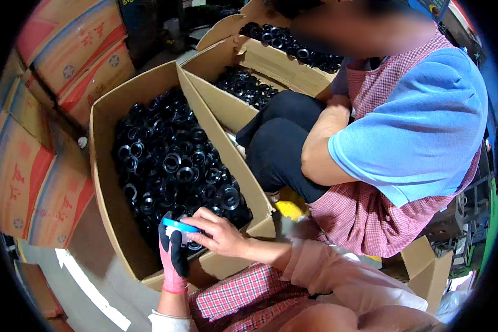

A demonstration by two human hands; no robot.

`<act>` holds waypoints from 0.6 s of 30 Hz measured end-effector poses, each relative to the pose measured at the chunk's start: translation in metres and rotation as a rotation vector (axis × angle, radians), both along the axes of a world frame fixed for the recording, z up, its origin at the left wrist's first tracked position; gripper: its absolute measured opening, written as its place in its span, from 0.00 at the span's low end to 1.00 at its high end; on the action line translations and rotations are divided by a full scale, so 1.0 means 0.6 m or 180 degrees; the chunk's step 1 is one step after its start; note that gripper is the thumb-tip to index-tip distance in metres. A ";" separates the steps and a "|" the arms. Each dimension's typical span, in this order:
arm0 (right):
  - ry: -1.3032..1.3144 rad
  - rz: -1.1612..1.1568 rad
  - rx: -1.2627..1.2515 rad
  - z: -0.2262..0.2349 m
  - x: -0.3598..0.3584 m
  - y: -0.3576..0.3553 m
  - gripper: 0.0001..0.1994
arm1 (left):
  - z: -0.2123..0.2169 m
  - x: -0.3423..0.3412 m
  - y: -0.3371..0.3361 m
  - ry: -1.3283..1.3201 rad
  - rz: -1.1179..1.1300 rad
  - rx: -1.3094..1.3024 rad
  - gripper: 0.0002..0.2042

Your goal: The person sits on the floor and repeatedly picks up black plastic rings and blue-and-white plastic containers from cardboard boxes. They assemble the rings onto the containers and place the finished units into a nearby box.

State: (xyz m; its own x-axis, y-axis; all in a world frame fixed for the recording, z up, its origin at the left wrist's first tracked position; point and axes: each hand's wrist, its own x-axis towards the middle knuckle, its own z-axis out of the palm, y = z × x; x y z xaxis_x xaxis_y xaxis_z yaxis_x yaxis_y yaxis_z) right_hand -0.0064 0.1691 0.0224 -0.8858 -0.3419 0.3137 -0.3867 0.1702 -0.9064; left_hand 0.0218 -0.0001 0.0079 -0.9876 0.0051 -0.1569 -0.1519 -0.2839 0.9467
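Note:
My left hand (174, 255), in a pink and black glove, is closed round a blue round disc-like piece (181, 226) with a whitish part under it. My bare right hand (222, 237) grips the same piece from the right, thumb and fingers at its rim. What the piece is exactly, I cannot make out. Both hands are over the near end of an open cardboard box (109, 213). Many shiny black ring-shaped parts (171, 162) fill that box in a loose heap.
A person in a blue shirt (409, 127) and checked apron sits close on the right. Beyond stand more cardboard boxes (218, 108) of black parts (248, 88). Printed cartons (74, 41) are stacked at the left. A yellow object (289, 209) lies near the person's legs.

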 end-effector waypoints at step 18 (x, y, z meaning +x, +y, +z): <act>0.0128 -0.0087 0.0220 0.006 -0.008 0.003 0.18 | 0.001 -0.016 0.010 -0.0155 0.0170 0.0452 0.17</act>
State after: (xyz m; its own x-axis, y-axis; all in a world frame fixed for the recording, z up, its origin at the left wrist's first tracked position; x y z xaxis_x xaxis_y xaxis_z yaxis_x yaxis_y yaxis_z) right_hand -0.0111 0.1711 0.0259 -0.8823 -0.3400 0.3256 -0.4168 0.2428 -0.8760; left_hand 0.0121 0.0056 0.0085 -0.9783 -0.0218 -0.2061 -0.1777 -0.4235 0.8883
